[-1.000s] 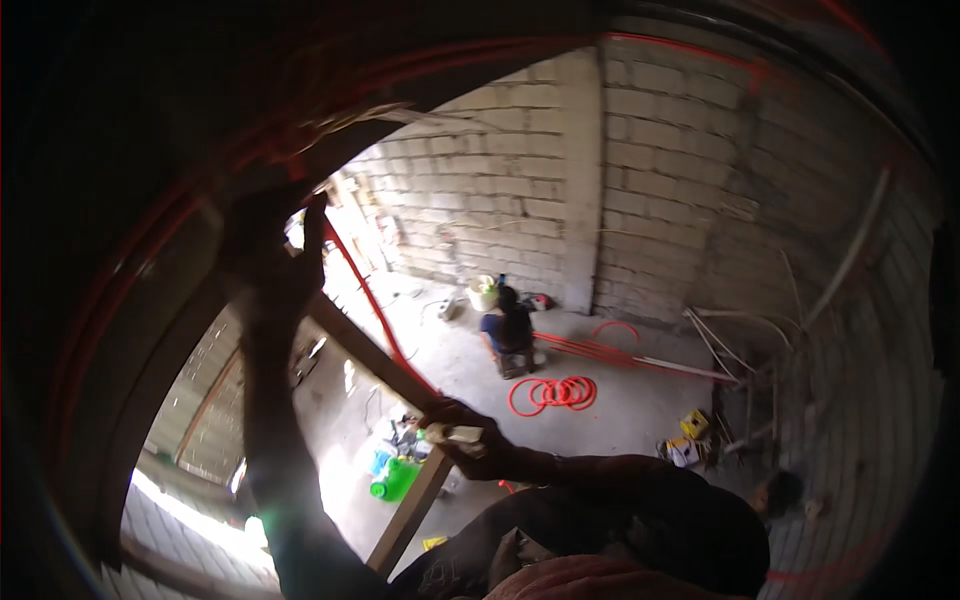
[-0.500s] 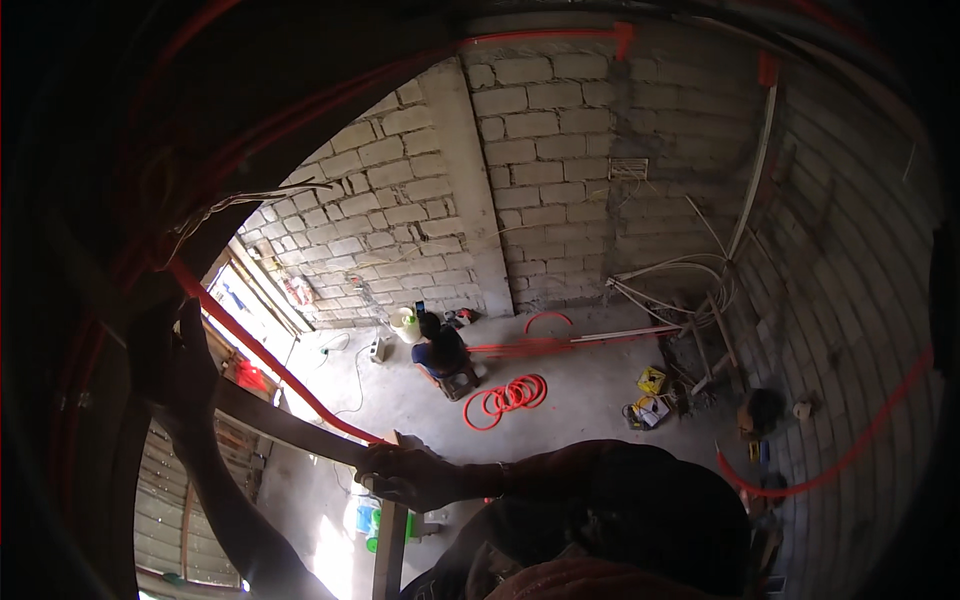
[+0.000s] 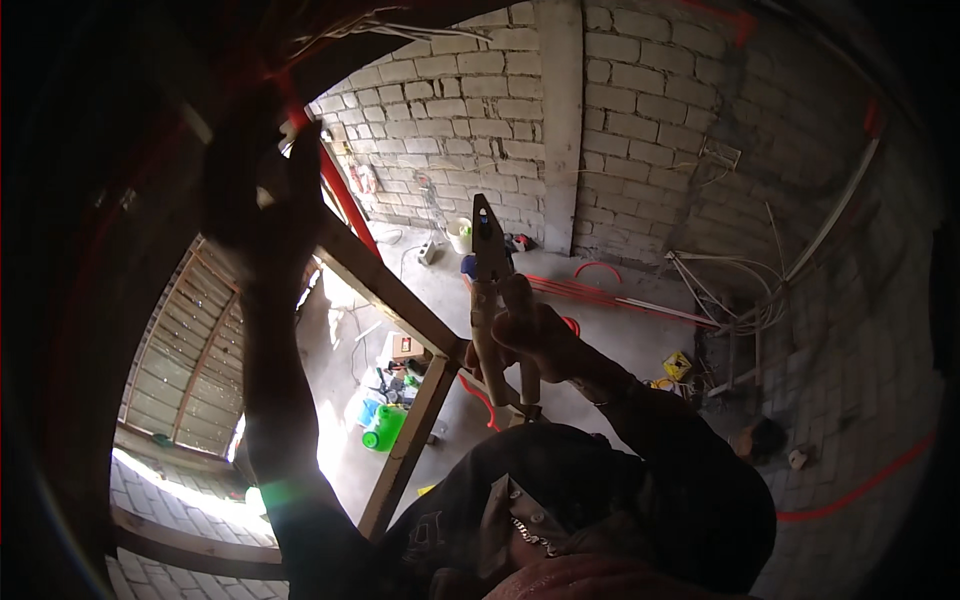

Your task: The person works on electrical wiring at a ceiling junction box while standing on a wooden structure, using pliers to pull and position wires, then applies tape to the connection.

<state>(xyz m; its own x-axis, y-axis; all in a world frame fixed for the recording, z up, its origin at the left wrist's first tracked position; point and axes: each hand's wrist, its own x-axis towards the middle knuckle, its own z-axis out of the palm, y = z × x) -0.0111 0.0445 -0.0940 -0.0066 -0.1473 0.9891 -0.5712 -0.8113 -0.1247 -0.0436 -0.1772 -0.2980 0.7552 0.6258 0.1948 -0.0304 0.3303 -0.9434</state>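
R hand [image 3: 532, 335]: pliers [image 3: 484, 305]; L hand [image 3: 260, 215] (dark) prob. at tube [image 3: 346, 195].

The pliers [image 3: 484, 312] are cream-handled, the tube [image 3: 346, 198] red.

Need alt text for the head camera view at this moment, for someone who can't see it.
A person's right hand holds pale-handled pliers above a concrete floor; the left hand is raised near a red tube. Also visible: wooden beams and a block wall.
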